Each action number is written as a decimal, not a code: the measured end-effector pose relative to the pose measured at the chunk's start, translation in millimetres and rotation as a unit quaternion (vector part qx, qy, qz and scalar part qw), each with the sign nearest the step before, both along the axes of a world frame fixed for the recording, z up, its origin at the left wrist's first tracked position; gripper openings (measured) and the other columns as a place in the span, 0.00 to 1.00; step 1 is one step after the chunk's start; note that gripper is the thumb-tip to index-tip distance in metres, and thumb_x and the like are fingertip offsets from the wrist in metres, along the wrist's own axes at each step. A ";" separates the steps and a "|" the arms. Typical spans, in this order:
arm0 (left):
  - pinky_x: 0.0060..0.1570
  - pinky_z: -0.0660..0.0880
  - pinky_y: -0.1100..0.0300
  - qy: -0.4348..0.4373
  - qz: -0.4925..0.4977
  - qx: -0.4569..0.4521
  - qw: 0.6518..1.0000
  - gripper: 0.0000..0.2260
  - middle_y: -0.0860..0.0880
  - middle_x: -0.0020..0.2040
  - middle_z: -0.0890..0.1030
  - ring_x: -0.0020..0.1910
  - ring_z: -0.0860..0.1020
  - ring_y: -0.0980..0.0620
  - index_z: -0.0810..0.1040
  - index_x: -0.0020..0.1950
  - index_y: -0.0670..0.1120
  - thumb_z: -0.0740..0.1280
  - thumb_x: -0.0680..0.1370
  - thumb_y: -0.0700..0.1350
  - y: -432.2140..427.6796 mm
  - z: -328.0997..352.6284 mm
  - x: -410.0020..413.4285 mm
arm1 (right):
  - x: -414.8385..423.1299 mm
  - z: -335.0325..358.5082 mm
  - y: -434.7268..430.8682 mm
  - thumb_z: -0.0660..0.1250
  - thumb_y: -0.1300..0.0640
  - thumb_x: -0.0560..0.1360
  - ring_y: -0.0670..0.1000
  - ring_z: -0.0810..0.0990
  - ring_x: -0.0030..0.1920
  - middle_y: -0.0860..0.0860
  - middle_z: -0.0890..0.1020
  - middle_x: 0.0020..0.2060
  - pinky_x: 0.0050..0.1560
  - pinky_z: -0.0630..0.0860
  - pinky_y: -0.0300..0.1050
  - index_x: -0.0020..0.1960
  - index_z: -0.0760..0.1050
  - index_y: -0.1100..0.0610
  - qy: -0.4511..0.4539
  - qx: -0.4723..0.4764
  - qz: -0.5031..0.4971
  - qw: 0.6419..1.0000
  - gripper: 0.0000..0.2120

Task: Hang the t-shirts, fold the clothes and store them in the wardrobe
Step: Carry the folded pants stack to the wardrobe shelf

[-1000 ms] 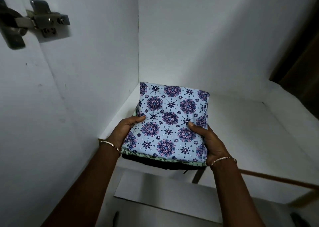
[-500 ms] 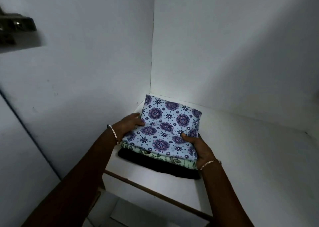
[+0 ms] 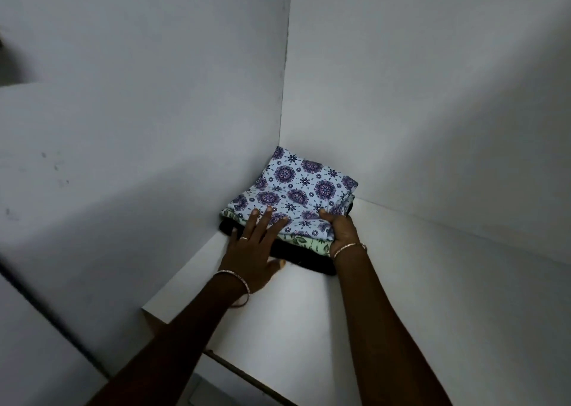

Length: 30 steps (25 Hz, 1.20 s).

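Head view, the only view. Item: stack of three folded clothes (image 3: 309,201), lying on the white laminate wardrobe shelf (image 3: 309,313). It sits deep in the far left corner, where the white left wall (image 3: 154,127) meets the white back wall (image 3: 432,96), touching or just beside both. Top layer: light-blue cloth printed with purple medallions (image 3: 287,174). Middle layer: pale-green leaf-print cloth (image 3: 312,245). Bottom layer: black cloth (image 3: 309,262), its near edge showing below the others. Handling, by judgement: light, soft and limp, not fragile. The layers are likely to slide on one another and the folds to sag if lifted by one edge. It is best taken at two opposite sides with fingers under the black cloth, or squared by pressing flat on top; the smooth shelf should let it slide. Left hand (image 3: 253,251): grip apart, fingers straight and spread, tips resting on the near left edge of the top cloth, thumb low beside the black cloth. Right hand (image 3: 343,229): grip clamped on the near right corner of the stack, thumb on top, fingers curled down the side and mostly hidden. Markings: no brand, label or writing legible. Accessories: thin metal bangle on each wrist; ring (image 3: 243,238) on a left finger.
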<state>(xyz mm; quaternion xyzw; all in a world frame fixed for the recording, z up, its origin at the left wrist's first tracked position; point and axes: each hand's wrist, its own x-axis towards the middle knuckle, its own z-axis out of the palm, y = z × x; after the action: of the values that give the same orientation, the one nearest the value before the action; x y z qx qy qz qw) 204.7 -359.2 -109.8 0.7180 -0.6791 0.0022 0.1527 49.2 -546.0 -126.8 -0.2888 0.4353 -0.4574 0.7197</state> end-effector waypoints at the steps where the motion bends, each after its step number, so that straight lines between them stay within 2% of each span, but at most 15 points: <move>1: 0.73 0.55 0.32 -0.007 0.001 -0.024 1.000 0.36 0.53 0.81 0.39 0.80 0.40 0.46 0.40 0.79 0.64 0.61 0.79 0.58 -6.1 -8.3 4.2 | 2.5 9.1 1.1 0.77 0.67 0.60 0.63 0.84 0.53 0.61 0.84 0.56 0.49 0.81 0.67 0.67 0.75 0.61 0.003 -0.004 -0.001 1.000 0.35; 3: 0.74 0.54 0.33 -0.003 0.014 -0.038 0.999 0.37 0.53 0.81 0.38 0.80 0.40 0.46 0.40 0.79 0.63 0.63 0.81 0.51 -22.0 -14.6 11.3 | 7.1 17.5 -5.1 0.77 0.69 0.66 0.63 0.84 0.53 0.61 0.83 0.56 0.44 0.83 0.62 0.67 0.75 0.62 0.010 -0.007 -0.013 1.000 0.31; 5: 0.75 0.51 0.34 0.017 0.020 -0.030 0.999 0.37 0.54 0.80 0.35 0.80 0.38 0.46 0.38 0.78 0.64 0.62 0.81 0.48 -37.4 -14.4 12.1 | 10.7 19.6 -15.4 0.78 0.66 0.68 0.63 0.84 0.53 0.62 0.83 0.57 0.38 0.84 0.55 0.68 0.74 0.63 0.033 -0.012 -0.014 0.999 0.29; 9: 0.74 0.47 0.35 0.043 0.022 -0.025 0.999 0.38 0.54 0.80 0.35 0.80 0.37 0.46 0.37 0.78 0.64 0.62 0.82 0.46 -48.3 -14.2 10.0 | 8.6 24.3 -24.2 0.83 0.54 0.64 0.61 0.86 0.48 0.62 0.84 0.56 0.39 0.84 0.51 0.68 0.75 0.63 0.069 -0.017 0.012 0.997 0.37; 11: 0.74 0.47 0.35 0.052 0.012 -0.016 0.998 0.38 0.54 0.80 0.34 0.79 0.35 0.46 0.37 0.77 0.65 0.62 0.82 0.45 -49.1 -13.0 12.1 | 5.3 31.2 -22.7 0.84 0.42 0.60 0.56 0.84 0.41 0.60 0.84 0.53 0.37 0.82 0.45 0.62 0.77 0.61 0.144 -0.023 0.008 0.989 0.38; 13: 0.74 0.45 0.35 0.072 -0.008 0.002 0.997 0.39 0.55 0.79 0.32 0.78 0.33 0.47 0.38 0.77 0.65 0.62 0.82 0.42 -50.2 -7.8 15.9 | 0.1 40.9 -16.0 0.80 0.32 0.57 0.54 0.83 0.42 0.57 0.84 0.46 0.44 0.82 0.47 0.52 0.79 0.58 0.251 -0.038 -0.029 0.967 0.36; 15: 0.74 0.44 0.35 0.104 -0.032 0.014 0.994 0.40 0.55 0.80 0.34 0.78 0.33 0.48 0.39 0.77 0.65 0.63 0.81 0.40 -50.3 -4.1 21.7 | -6.3 48.5 -5.7 0.75 0.28 0.61 0.56 0.83 0.44 0.56 0.84 0.42 0.47 0.81 0.48 0.45 0.80 0.59 0.342 -0.064 -0.072 0.935 0.34; 16: 0.74 0.45 0.36 0.141 -0.044 0.004 0.989 0.39 0.54 0.81 0.37 0.78 0.35 0.49 0.42 0.78 0.64 0.64 0.81 0.39 -47.7 -2.4 23.9 | -10.2 50.8 0.0 0.73 0.30 0.66 0.57 0.84 0.46 0.56 0.84 0.42 0.47 0.79 0.47 0.45 0.81 0.60 0.375 -0.082 -0.086 0.920 0.32; 18: 0.77 0.51 0.43 0.243 -0.056 -0.053 0.967 0.35 0.50 0.82 0.45 0.79 0.42 0.52 0.51 0.80 0.56 0.65 0.80 0.37 -38.2 -0.3 28.2 | -19.5 54.0 15.6 0.72 0.39 0.72 0.58 0.82 0.54 0.58 0.84 0.51 0.53 0.76 0.46 0.54 0.81 0.59 0.408 -0.105 -0.101 0.901 0.24; 20: 0.76 0.58 0.50 0.302 -0.033 -0.103 0.947 0.28 0.48 0.79 0.58 0.77 0.55 0.54 0.63 0.77 0.49 0.67 0.79 0.38 -22.3 -1.2 28.7 | -30.8 58.7 39.8 0.73 0.49 0.74 0.58 0.80 0.58 0.57 0.83 0.54 0.56 0.73 0.44 0.60 0.78 0.57 0.422 -0.123 -0.116 0.891 0.18; 23: 0.65 0.71 0.55 0.357 0.034 -0.160 0.920 0.16 0.51 0.64 0.78 0.64 0.73 0.57 0.78 0.65 0.46 0.67 0.77 0.42 15.7 1.5 22.8 | -36.1 64.5 86.5 0.71 0.57 0.73 0.56 0.83 0.52 0.50 0.82 0.42 0.50 0.71 0.40 0.52 0.82 0.55 0.402 -0.175 -0.164 0.884 0.08; 24: 0.60 0.73 0.59 0.373 0.055 -0.187 0.907 0.13 0.52 0.59 0.80 0.59 0.76 0.59 0.81 0.60 0.48 0.66 0.77 0.41 28.9 3.1 20.3 | -33.0 65.0 101.6 0.70 0.57 0.73 0.55 0.83 0.49 0.48 0.82 0.39 0.49 0.73 0.40 0.48 0.83 0.53 0.386 -0.192 -0.166 0.887 0.05; 26: 0.53 0.75 0.66 0.412 0.099 -0.230 0.876 0.11 0.51 0.53 0.84 0.51 0.80 0.57 0.82 0.53 0.51 0.66 0.77 0.37 53.5 8.4 16.9 | -19.7 67.3 130.3 0.70 0.53 0.70 0.54 0.85 0.43 0.47 0.84 0.34 0.50 0.79 0.48 0.40 0.83 0.50 0.335 -0.223 -0.132 0.906 0.03; 28: 0.50 0.78 0.62 0.466 0.125 -0.250 0.839 0.08 0.50 0.48 0.85 0.48 0.83 0.53 0.82 0.49 0.52 0.66 0.76 0.40 77.8 15.2 16.9 | -3.0 69.4 158.1 0.71 0.54 0.71 0.51 0.85 0.37 0.50 0.85 0.32 0.48 0.82 0.52 0.38 0.82 0.50 0.284 -0.250 -0.072 0.923 0.03; 30: 0.49 0.79 0.56 0.514 0.144 -0.258 0.805 0.08 0.49 0.45 0.85 0.45 0.83 0.52 0.83 0.48 0.52 0.65 0.74 0.43 111.6 24.9 12.9 | 14.6 73.3 191.8 0.71 0.58 0.76 0.49 0.83 0.33 0.52 0.85 0.33 0.40 0.79 0.45 0.40 0.81 0.51 0.248 -0.282 -0.016 0.927 0.06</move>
<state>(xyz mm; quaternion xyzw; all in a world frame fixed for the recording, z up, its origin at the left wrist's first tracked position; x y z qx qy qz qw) 217.5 -247.6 -84.9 0.6378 -0.3641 -0.1698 0.6572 63.9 -354.2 -53.5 -0.5768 0.4573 -0.4862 0.4708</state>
